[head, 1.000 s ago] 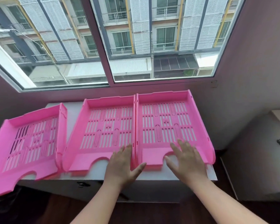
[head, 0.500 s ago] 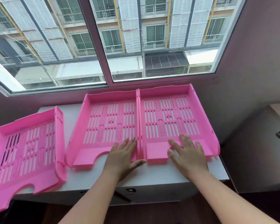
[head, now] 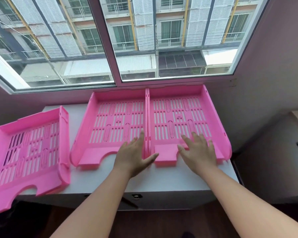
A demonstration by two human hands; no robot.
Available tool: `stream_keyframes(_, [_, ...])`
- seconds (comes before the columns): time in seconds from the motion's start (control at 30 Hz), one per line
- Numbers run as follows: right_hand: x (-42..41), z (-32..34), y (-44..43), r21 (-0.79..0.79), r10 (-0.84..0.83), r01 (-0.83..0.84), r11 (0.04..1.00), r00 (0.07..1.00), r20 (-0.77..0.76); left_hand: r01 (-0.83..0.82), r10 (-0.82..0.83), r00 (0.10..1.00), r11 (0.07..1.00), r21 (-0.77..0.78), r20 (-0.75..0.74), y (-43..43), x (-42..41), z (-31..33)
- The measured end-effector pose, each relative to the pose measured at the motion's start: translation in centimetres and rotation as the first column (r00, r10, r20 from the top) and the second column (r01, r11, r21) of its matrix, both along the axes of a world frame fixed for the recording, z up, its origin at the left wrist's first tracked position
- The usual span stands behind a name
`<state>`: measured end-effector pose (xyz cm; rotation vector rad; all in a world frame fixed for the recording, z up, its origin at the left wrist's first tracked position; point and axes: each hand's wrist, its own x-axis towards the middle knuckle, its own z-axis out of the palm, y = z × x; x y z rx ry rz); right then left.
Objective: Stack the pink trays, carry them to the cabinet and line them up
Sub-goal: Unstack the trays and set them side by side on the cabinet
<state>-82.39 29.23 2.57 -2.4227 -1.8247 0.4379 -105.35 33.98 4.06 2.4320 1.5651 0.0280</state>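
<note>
Pink trays, three in view, all lying flat on the white cabinet top (head: 162,179) under the window (head: 120,40).

Left hand (head: 133,156): palm down, fingers spread and extended, laid on the front right corner of the middle tray (head: 113,124); thumb reaches right across the seam toward the neighbouring tray. Grips nothing.

Right hand (head: 198,152): palm down, fingers spread, flat on the front floor of the right tray (head: 179,115), beside its front cut-out. Grips nothing.

Middle and right trays: side walls touching along their full length, front edges roughly level, back walls close to the wall below the window sill. Both sit fully on the cabinet top.

Left tray (head: 29,152): apart from the middle tray at the back, with white surface showing between them; close to it at the front. Turned slightly relative to the other two. Its front left portion overhangs the cabinet's front edge.

Cabinet front: a small latch (head: 136,196) visible below the edge. Dark floor below. A second, grey cabinet (head: 273,160) stands to the right, well apart from the trays.
</note>
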Motion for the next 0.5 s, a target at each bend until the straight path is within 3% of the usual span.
stream_keyframes(0.13, [2.5,1.1,0.6,0.156,-0.047,0.014,0.988,0.976,0.212,-0.144,0.147,0.981,0.989,-0.033,0.128,-0.5,2.0,-0.3])
stream_keyframes(0.2, [4.4,1.7,1.2,0.14,-0.092,0.054,0.989,0.956,0.28,-0.186,0.186,0.967,0.982,-0.019,0.173,-0.7,2.5,-0.5])
stream_keyframes(0.37, [7.0,1.3,1.8,-0.005,-0.172,0.176,0.984,0.971,0.168,-0.243,0.245,0.946,0.969,-0.036,0.211,-1.0,3.2,-0.7])
stream_keyframes(0.5, [6.8,1.4,2.0,-0.025,-0.14,0.149,0.989,0.966,0.218,-0.236,0.238,0.95,0.971,-0.037,0.203,-0.8,3.0,-0.8])
